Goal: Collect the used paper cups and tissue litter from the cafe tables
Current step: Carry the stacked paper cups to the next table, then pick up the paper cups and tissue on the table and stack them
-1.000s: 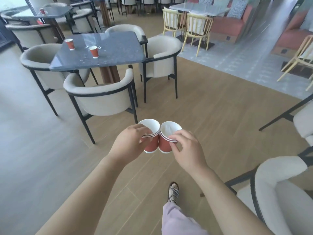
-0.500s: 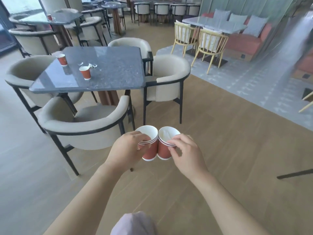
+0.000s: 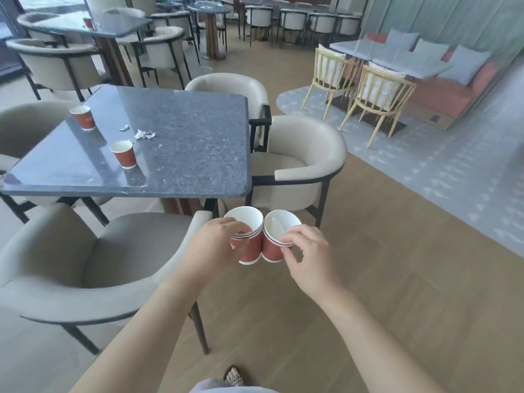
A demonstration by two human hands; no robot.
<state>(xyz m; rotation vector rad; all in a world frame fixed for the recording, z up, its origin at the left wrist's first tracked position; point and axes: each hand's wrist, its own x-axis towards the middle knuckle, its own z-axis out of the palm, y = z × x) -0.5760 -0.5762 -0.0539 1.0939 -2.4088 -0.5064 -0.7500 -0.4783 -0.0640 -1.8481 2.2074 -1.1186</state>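
Ahead, loose cups (image 3: 124,154) and tissue (image 3: 144,134) dot the dark table (image 3: 192,143); both hands (image 3: 214,246) (image 3: 310,256) grip cup stacks (image 3: 249,252) (image 3: 271,251).

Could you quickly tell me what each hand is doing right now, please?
Left hand: holding a stack of paper cups.
Right hand: holding a second cup stack.

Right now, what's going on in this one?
A person stands beside a dark stone table, carrying collected litter. The left hand holds a nested cup stack; the right hand pinches the rim of a second stack with something white inside. On the table, a near cup, a far cup and tissue scraps are not yet picked up.
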